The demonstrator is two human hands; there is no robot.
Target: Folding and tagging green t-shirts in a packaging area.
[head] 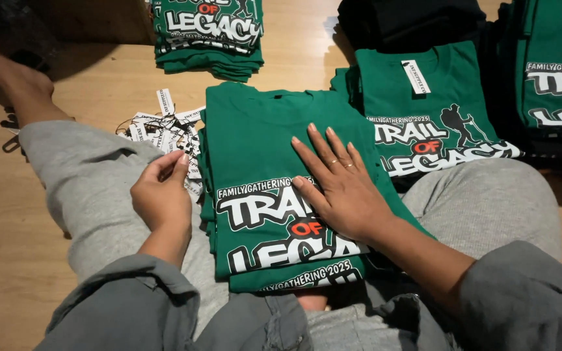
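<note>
Several folded green T-shirts lay stacked on the person's lap point(261, 221), printed side up, and the top one looked already squared off — smooth, with no white tag on its collar. Just beside it to the right, another green shirt point(424, 110) did carry a white tag point(415, 77) at the neck, so as a judgement some shirts were tagged and the lap stack was not. More folded piles sat at the top of the wooden floor point(209, 32) and at the far right point(557, 78); how many remained to be handled could not be told.

The right hand point(343, 185) lay flat on the top shirt — fingers spread, palm down, pressing and gripping nothing. The left hand point(162, 192) hovered at the stack's left edge, wrist bent, fingers curled towards the thumb as if pinching something small; whether it held anything could not be told. A loose heap of white tags point(160, 127) lay on the floor just beyond it.
</note>
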